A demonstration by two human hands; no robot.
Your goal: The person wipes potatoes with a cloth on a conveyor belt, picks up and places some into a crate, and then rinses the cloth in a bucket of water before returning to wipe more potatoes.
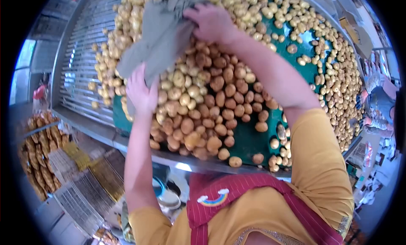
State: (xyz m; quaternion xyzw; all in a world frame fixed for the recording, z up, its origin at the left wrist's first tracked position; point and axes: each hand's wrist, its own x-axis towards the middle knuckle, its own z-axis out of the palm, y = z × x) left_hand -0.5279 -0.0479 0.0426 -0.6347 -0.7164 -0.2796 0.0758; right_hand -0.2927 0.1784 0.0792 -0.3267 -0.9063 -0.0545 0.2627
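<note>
A crumpled grey cloth (163, 38) lies over the heap of potatoes (226, 82), near the top of the head view. My left hand (142, 93) grips its lower left end, fingers pointing up along the fabric. Higher up, my right hand (211, 23) is closed at the cloth's right edge, with the fingertips partly lost in the folds. Potatoes under the cloth are hidden. Pale yellow ones surround it, and browner ones are piled between my forearms.
Left of the heap runs a metal roller grate (86, 76). A green belt (253, 139) shows beneath the potatoes, bounded by a metal rim (112, 135). Filled sacks (40, 160) and stacked crates (78, 194) stand at lower left. Another person (378, 103) is at the far right.
</note>
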